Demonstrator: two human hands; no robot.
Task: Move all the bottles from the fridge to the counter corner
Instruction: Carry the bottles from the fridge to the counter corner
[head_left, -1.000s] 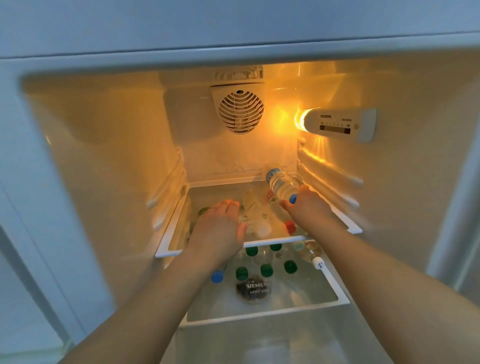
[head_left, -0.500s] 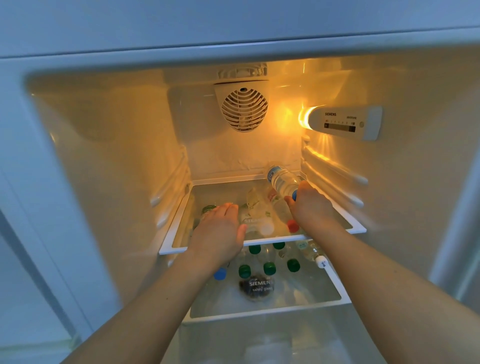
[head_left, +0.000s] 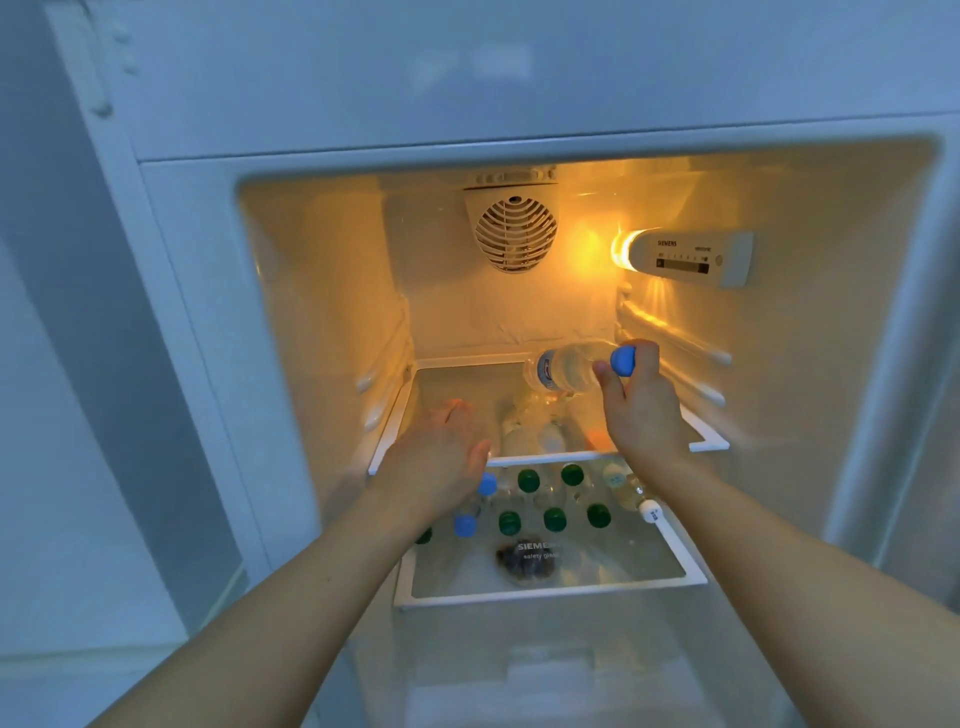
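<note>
I look into an open fridge. My right hand (head_left: 644, 410) grips a clear water bottle (head_left: 563, 370) near its blue cap, holding it tilted on its side above the upper glass shelf (head_left: 701, 441). My left hand (head_left: 441, 457) hovers flat over the shelf's left part with straight fingers and holds nothing. Other clear bottles (head_left: 535, 431) lie on that shelf between my hands. On the lower shelf (head_left: 550, 595) stand several bottles with green caps (head_left: 554, 518), blue caps (head_left: 465, 525) and one white cap (head_left: 648, 508).
A round fan grille (head_left: 516, 234) sits on the back wall. The white control panel (head_left: 691, 259) with its glowing lamp juts from the right wall. Shelf rails line both side walls. The fridge's white frame surrounds the opening.
My right hand has lifted the blue-capped bottle higher above the upper shelf and turned it more sideways. My left hand has stayed over the shelf. The view has pulled back.
</note>
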